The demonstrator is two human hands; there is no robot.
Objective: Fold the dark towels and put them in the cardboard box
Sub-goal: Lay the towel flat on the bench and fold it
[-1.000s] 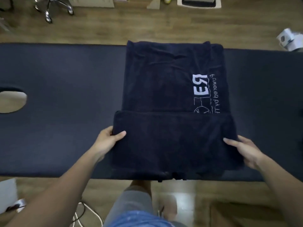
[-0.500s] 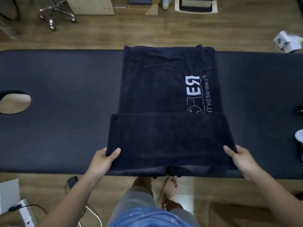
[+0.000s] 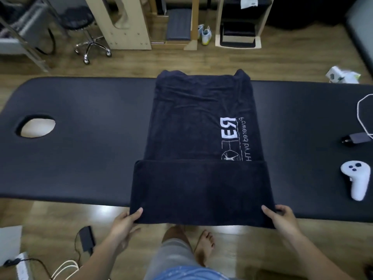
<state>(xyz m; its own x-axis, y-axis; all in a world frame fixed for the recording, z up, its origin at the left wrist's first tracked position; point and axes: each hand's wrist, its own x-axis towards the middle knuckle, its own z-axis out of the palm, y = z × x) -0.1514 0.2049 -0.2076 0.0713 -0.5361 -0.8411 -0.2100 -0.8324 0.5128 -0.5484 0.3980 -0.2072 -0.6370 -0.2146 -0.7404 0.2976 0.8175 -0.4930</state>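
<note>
Left hand [image 3: 125, 221] and right hand [image 3: 282, 217], each grip pinching a near towel [image 3: 201, 122] corner, have drawn its folded edge past the table [image 3: 80, 148] rim, likely ready for the next fold.

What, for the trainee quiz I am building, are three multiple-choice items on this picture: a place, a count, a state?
1. The white plastic controller lies: A on the floor; B on the black padded table, right of the dark navy terry towel; C on that towel.
2. Hands gripping the towel: A none; B one; C two.
3. The towel is: A rolled up; B partly folded; C unfolded.
Key: B, it rests on the padding, apart from the towel; C, left hand and right hand each pinch a near corner; B, a doubled band covers its near end.
</note>
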